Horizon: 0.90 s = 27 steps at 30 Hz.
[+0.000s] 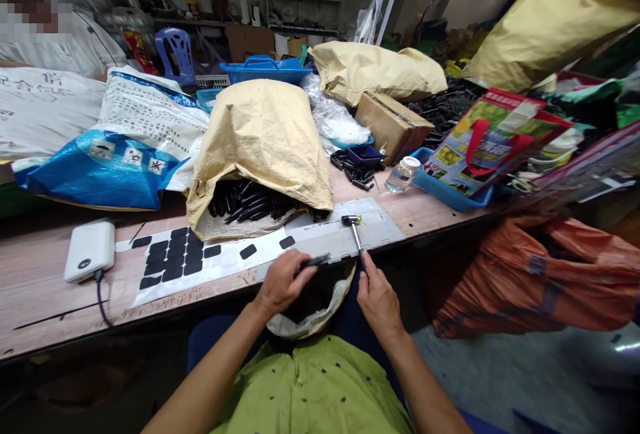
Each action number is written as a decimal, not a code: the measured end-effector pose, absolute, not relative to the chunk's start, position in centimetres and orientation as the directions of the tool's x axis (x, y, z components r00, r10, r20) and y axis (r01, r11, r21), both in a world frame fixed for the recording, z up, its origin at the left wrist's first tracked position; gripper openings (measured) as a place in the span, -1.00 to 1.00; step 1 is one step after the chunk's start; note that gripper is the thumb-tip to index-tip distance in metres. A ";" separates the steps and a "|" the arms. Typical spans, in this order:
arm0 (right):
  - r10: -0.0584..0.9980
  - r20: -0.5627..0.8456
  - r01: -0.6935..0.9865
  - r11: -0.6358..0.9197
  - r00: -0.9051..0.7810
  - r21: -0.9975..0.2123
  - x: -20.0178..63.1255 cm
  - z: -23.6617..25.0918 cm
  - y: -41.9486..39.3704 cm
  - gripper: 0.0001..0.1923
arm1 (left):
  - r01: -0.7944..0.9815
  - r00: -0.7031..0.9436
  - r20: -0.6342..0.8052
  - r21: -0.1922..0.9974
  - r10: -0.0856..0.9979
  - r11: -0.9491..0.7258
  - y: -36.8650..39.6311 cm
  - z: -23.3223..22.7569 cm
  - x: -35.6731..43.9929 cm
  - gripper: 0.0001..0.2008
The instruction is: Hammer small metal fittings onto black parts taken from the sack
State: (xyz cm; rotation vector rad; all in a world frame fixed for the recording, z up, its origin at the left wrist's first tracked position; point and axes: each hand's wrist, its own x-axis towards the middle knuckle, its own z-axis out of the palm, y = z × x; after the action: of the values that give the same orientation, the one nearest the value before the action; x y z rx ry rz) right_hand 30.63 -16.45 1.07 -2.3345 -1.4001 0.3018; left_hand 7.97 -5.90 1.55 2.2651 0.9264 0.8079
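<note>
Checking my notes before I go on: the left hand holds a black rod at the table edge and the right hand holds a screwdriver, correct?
Not quite. In the head view the right hand holds a small hammer, its head resting on the grey metal plate, not a screwdriver. The left hand does hold a black rod at the table edge.

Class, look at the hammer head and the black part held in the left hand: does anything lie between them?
Nothing visible does. The hammer head is up on the grey sheet, the black part in the left hand nearer; only bare sheet separates them.
</note>
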 end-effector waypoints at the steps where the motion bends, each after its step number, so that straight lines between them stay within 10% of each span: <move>1: 0.880 0.019 0.796 -0.421 0.475 -0.435 30.6 1.1 -16.4 -0.43 | 0.360 0.656 0.287 0.693 0.698 -0.624 -7.4 1.3 7.9 -0.72; 4: 0.880 0.022 0.803 -0.423 0.475 -0.421 30.6 1.1 -16.4 -0.43 | 0.385 0.766 0.124 0.697 0.631 -0.605 -11.3 -0.7 7.6 -0.71; 14: 0.872 0.022 0.814 -0.448 0.490 -0.369 30.4 1.4 -16.6 -0.43 | 0.883 0.324 -0.428 0.457 0.843 -0.107 -11.0 -6.2 6.2 -0.64; 27: 0.877 0.019 0.825 -0.445 0.481 -0.350 30.4 1.5 -16.4 -0.44 | 0.617 0.642 -0.127 0.670 0.756 -0.412 -13.4 -3.5 7.2 -0.75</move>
State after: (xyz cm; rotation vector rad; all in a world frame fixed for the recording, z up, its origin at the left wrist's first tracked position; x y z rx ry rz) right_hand 30.42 -16.44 1.47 -2.4199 -1.4386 0.2365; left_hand 7.22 -13.41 -3.54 2.1579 1.0640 0.2535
